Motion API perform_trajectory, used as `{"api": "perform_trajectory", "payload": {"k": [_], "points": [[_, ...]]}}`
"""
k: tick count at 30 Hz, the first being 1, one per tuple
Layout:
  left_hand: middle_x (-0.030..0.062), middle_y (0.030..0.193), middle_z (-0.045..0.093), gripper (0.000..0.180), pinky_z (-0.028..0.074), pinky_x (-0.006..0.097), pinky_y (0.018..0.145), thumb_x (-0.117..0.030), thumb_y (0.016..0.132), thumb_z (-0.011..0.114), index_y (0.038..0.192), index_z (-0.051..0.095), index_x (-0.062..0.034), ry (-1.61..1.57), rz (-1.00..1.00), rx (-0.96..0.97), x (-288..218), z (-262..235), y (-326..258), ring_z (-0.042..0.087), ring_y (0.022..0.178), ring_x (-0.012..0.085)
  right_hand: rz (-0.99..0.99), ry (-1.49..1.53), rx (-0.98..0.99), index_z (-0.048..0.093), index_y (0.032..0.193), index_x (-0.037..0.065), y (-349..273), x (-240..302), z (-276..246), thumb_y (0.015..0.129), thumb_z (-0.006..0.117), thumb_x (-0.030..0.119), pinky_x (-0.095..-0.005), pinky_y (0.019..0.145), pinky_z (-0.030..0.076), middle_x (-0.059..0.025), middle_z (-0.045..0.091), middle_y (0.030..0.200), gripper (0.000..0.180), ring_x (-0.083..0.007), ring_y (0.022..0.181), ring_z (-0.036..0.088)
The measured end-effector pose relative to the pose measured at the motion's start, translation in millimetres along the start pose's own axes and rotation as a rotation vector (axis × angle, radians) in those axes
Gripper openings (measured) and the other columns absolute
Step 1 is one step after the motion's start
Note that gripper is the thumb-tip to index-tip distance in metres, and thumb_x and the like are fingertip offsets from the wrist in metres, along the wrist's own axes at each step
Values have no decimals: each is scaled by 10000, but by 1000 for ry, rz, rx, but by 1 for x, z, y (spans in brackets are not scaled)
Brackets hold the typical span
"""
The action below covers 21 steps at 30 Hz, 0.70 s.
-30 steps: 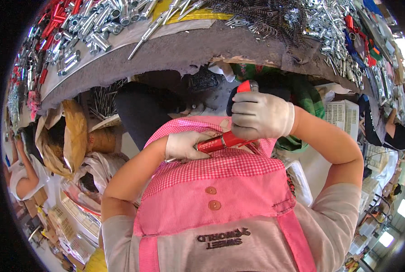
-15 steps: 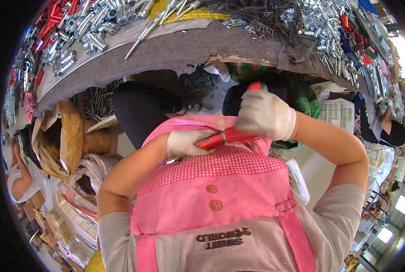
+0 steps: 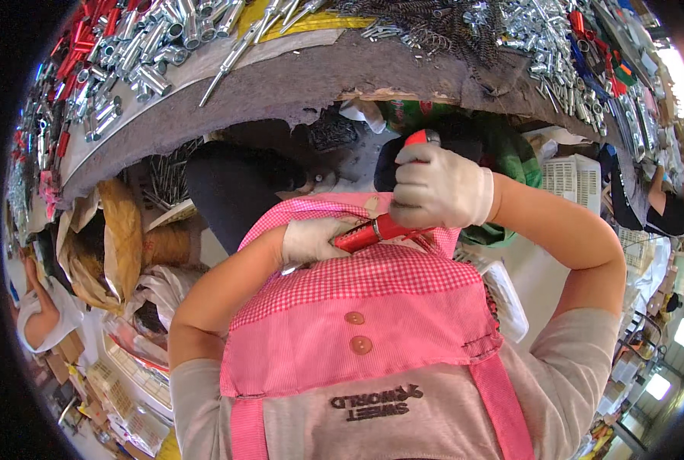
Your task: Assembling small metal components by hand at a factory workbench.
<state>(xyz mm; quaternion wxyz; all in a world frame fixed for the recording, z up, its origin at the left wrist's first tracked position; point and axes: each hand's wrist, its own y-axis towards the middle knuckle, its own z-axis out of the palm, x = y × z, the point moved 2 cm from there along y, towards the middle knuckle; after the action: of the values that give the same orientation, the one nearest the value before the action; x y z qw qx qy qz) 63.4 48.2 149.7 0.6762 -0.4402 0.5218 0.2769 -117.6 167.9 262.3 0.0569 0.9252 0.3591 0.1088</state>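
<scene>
My left hand (image 3: 316,241), in a white glove, is closed around the lower end of a red tube (image 3: 363,234) with a metal ring round it. The tube lies slantwise over my lap, against the pink apron. My right hand (image 3: 440,190), gloved too, makes a fist at the tube's upper end. From the top of that fist sticks a red end piece (image 3: 423,138). How this piece joins the tube is hidden by my fingers.
Chromed tubes (image 3: 158,46), red parts (image 3: 81,57), dark coil springs (image 3: 464,31) and small metal pieces (image 3: 549,54) lie heaped on the cloth-covered bench (image 3: 280,92). Sacks (image 3: 119,238) stand left, a white plastic crate (image 3: 572,180) right. People sit at both sides.
My right fist has shifted slightly left, and the red end piece above it has tilted a little. My left hand keeps its hold on the tube, almost unmoved.
</scene>
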Motion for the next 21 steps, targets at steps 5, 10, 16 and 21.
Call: {"api": "perform_trajectory", "payload": {"k": [5,10,16,21], "points": [[161,870,639,414,486,352,772,-241,749,644,1111,566,-57,200,-102,-138,-27,0,-9,631,821,291,287,305,48,616,898,88,-18,1,21,636,663,179,-391,774,460,-47,556,748,281,-240,734,564],[156,829,642,289,503,411,696,-262,748,644,982,586,-102,853,-274,-477,-63,-8,-24,635,794,316,948,1172,76,608,966,48,-25,9,44,714,713,150,-322,685,491,-87,643,827,292,-210,752,621],[-11,630,460,149,416,303,467,-206,695,574,835,557,-158,1834,241,-837,-115,-67,-56,523,557,152,760,2738,-545,534,981,-14,29,15,57,894,457,559,-327,578,450,15,449,571,585,-124,492,449],[58,682,565,184,485,378,562,-160,712,603,895,589,-143,1600,-40,-764,-132,-71,-57,603,633,254,835,1734,-435,585,994,20,21,-7,33,880,551,349,-304,599,467,-11,555,662,351,-142,608,556]]}}
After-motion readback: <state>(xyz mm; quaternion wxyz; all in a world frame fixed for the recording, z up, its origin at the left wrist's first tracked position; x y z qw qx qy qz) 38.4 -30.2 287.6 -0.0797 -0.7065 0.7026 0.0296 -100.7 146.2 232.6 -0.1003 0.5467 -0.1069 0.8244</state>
